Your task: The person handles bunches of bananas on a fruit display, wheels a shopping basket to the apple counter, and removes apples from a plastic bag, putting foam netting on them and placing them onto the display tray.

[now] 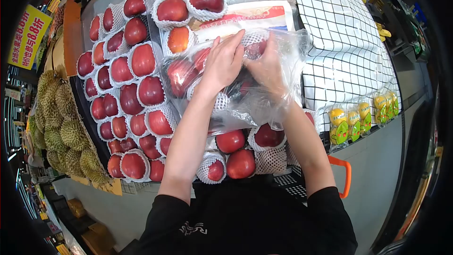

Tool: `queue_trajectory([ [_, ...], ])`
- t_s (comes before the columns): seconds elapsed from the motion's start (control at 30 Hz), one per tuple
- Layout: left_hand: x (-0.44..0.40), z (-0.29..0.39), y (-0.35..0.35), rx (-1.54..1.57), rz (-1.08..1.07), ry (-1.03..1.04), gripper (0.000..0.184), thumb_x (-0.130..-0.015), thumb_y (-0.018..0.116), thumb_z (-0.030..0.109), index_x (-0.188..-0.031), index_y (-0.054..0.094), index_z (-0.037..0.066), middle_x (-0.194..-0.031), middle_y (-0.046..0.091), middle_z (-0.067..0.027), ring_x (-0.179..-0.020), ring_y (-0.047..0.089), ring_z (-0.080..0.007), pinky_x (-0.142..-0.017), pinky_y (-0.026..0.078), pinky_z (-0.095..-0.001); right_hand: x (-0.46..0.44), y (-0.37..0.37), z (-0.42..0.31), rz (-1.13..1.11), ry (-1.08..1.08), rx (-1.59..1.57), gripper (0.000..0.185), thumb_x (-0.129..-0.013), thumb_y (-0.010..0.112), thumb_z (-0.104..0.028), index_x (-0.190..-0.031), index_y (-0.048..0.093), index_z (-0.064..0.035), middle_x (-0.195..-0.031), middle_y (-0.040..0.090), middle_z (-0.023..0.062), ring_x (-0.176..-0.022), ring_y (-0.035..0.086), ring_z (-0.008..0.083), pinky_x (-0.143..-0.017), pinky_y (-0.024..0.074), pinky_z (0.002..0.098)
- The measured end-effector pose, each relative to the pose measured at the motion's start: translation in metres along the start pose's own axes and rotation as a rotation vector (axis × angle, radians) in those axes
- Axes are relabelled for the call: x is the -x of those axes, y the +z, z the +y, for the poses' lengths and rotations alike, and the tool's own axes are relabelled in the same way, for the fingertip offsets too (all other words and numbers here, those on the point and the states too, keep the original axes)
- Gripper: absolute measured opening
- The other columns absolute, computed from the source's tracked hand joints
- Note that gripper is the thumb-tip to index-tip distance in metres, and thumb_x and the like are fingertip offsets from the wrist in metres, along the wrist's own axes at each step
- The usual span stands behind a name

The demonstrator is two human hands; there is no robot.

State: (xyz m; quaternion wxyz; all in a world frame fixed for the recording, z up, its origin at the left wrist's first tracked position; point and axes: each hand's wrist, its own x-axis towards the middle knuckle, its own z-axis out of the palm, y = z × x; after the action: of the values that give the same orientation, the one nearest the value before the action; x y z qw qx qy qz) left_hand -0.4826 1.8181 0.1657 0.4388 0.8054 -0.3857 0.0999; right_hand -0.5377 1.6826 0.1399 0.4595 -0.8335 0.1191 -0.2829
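A clear plastic bag [236, 118] lies spread over the display, with several red apples [180, 76] visible through it, some in white foam nets. My left hand [224, 63] rests on top of the bag, its fingers long and close together, gripping the film; its thumb is mostly hidden. My right hand [265, 68] is closed around a red apple in a foam net [255, 46], thumb on the near side. Crinkled film covers that wrist. Whether the right fingers are inside the bag is hard to tell.
Rows of netted apples [128, 98] fill the left side, with durians [61, 127] beyond. A printed sheet [245, 19] lies behind my hands. To the right are a checked cloth [349, 42], bagged yellow fruit [339, 125] and a basket with an orange handle [348, 177].
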Motion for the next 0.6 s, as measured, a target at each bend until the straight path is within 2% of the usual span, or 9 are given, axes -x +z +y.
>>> queue_trajectory([
  [0.03,0.0,0.0,0.0,0.0,0.014,-0.005,0.04,-0.094,0.048,0.015,-0.131,0.052,0.0,-0.125,0.059,-0.0222,-0.12,0.054,-0.0367,-0.108,0.03,-0.0549,0.0,0.004,0.003,0.069,-0.071,0.087,0.108,-0.065,0.085,-0.026,-0.139,0.021,0.0193,-0.128,0.046,0.0327,-0.121,0.048,0.0395,-0.102,0.0397,0.0412],
  [0.1,0.002,0.001,0.001,-0.003,-0.013,-0.017,0.042,-0.096,0.047,0.02,-0.135,0.051,0.002,-0.129,0.058,-0.0194,-0.125,0.052,-0.0328,-0.113,0.025,-0.0531,-0.004,0.006,0.006,0.051,-0.068,0.061,0.108,-0.064,0.085,-0.025,-0.14,0.021,0.0185,-0.128,0.047,0.0314,-0.12,0.049,0.0382,-0.102,0.0401,0.0407],
  [0.17,0.003,0.004,0.002,-0.016,0.023,-0.018,0.042,-0.096,0.048,0.021,-0.133,0.053,0.002,-0.129,0.059,-0.0185,-0.124,0.053,-0.0321,-0.111,0.027,-0.0546,-0.006,0.004,0.005,0.037,-0.063,0.03,0.108,-0.064,0.084,-0.024,-0.141,0.022,0.0176,-0.129,0.047,0.0302,-0.118,0.05,0.0369,-0.101,0.0405,0.0401],
  [0.27,0.002,0.004,0.004,-0.015,0.08,0.016,0.041,-0.098,0.047,0.026,-0.13,0.055,0.002,-0.123,0.062,-0.0192,-0.119,0.056,-0.0336,-0.109,0.03,-0.0555,-0.007,-0.012,-0.007,-0.072,0.123,-0.166,0.1,-0.065,0.084,-0.023,-0.141,0.029,0.0115,-0.126,0.053,0.0246,-0.115,0.055,0.0304,-0.098,0.0446,0.0356],
  [0.4,0.0,0.001,0.004,0.016,0.098,-0.011,0.041,-0.099,0.046,0.028,-0.129,0.056,0.001,-0.121,0.062,-0.0211,-0.117,0.057,-0.0349,-0.109,0.03,-0.0549,-0.012,-0.037,0.0,-0.027,0.088,-0.135,0.091,-0.069,0.083,-0.024,-0.138,0.035,0.0111,-0.12,0.058,0.0209,-0.11,0.058,0.028,-0.093,0.0477,0.0346],
  [0.47,-0.001,0.001,0.003,0.034,0.082,-0.057,0.042,-0.1,0.045,0.03,-0.129,0.056,0.002,-0.12,0.062,-0.0229,-0.116,0.057,-0.0364,-0.11,0.029,-0.0539,-0.01,-0.059,0.0,-0.159,0.253,-0.465,0.074,-0.077,0.078,-0.022,-0.135,0.041,0.007,-0.121,0.059,0.0175,-0.109,0.059,0.0254,-0.092,0.0494,0.0339],
  [0.5,-0.001,0.001,0.005,0.052,0.072,-0.042,0.042,-0.1,0.045,0.03,-0.129,0.056,0.002,-0.12,0.062,-0.0229,-0.116,0.057,-0.0364,-0.11,0.029,-0.0539,-0.005,-0.07,-0.005,-0.137,0.254,-0.452,0.074,-0.077,0.078,-0.022,-0.135,0.041,0.007,-0.121,0.059,0.0175,-0.109,0.059,0.0254,-0.092,0.0494,0.0339],
  [0.57,-0.003,-0.002,0.007,-0.017,0.092,-0.039,0.043,-0.099,0.044,0.031,-0.123,0.059,-0.001,-0.116,0.064,-0.022,-0.113,0.059,-0.0352,-0.109,0.031,-0.0533,0.015,-0.087,-0.019,-0.184,0.479,-0.873,0.055,-0.087,0.068,-0.019,-0.133,0.047,0.0017,-0.124,0.059,0.0144,-0.113,0.059,0.0227,-0.092,0.0502,0.0344],
  [0.6,-0.003,-0.002,0.007,0.002,0.082,-0.023,0.043,-0.099,0.044,0.031,-0.123,0.059,-0.001,-0.116,0.064,-0.022,-0.113,0.059,-0.0352,-0.109,0.031,-0.0533,0.025,-0.093,-0.02,-0.162,0.55,-1.036,0.046,-0.092,0.059,-0.021,-0.133,0.048,-0.003,-0.126,0.06,0.0113,-0.116,0.058,0.0205,-0.096,0.0493,0.0352],
])
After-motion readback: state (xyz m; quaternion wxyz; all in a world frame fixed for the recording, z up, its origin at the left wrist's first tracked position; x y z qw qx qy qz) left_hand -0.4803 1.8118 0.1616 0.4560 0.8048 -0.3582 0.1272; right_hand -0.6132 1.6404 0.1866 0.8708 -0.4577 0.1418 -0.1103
